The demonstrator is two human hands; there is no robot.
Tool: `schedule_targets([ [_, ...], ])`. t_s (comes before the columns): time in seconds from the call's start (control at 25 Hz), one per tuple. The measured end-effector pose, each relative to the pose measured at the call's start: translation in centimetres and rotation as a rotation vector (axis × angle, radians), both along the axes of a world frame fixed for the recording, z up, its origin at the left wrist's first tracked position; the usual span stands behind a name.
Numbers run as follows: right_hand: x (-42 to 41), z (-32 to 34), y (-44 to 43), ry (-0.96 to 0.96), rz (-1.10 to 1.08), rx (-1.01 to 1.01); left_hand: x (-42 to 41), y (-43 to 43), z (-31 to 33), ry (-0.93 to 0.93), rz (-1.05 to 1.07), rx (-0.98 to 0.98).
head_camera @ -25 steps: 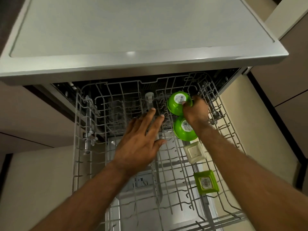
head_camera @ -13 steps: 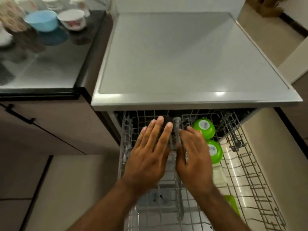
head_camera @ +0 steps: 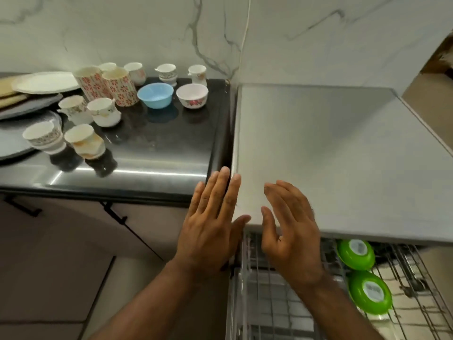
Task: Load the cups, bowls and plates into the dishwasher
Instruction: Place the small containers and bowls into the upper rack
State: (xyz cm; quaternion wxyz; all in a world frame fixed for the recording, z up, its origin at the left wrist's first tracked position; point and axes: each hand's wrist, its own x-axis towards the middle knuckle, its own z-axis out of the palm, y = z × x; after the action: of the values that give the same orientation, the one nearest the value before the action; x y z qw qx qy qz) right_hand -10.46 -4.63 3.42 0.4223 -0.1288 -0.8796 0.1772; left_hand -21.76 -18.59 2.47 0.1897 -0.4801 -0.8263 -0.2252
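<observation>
My left hand [head_camera: 210,222] and my right hand [head_camera: 291,229] are both empty, fingers spread, raised in front of the dishwasher's grey top [head_camera: 331,155]. Two green bowls [head_camera: 355,253] [head_camera: 370,292] sit upside down in the pulled-out wire rack [head_camera: 259,290] at lower right. On the black counter [head_camera: 159,148] to the left stand a blue bowl [head_camera: 155,94], a white flowered bowl [head_camera: 192,95], several patterned cups [head_camera: 104,111], two tall red-flowered tumblers [head_camera: 120,85] and a white plate [head_camera: 45,82].
Grey plates [head_camera: 14,143] lie at the counter's far left edge under two cups. Cabinet doors with black handles [head_camera: 115,214] run below the counter. A marble wall [head_camera: 220,33] backs everything, with a white cable hanging down it.
My right hand let go of the green bowls in the rack. Both hands rose out of the rack, and the view swung up and left to the counter.
</observation>
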Motion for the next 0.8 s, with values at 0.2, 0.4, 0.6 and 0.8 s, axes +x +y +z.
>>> schedule_targets([
  [0.2, -11.5, 2.5, -1.2, -0.062, 0.004, 0.073, -11.3, -1.1, 2.0, -0.004, 0.054, 0.013],
  [0.4, -22.9, 3.4, -1.2, -0.124, -0.009, 0.051, -22.6, -1.2, 1.9, -0.081, 0.173, -0.089],
  [0.6, -32.2, 3.0, 0.2, -0.315, -0.046, 0.036, -31.4, 0.2, 2.4, -0.149, 0.281, -0.108],
  [0.8, -38.3, 3.3, 2.4, -0.513, -0.121, 0.019, -36.9, 2.5, 3.2, -0.185, 0.333, -0.199],
])
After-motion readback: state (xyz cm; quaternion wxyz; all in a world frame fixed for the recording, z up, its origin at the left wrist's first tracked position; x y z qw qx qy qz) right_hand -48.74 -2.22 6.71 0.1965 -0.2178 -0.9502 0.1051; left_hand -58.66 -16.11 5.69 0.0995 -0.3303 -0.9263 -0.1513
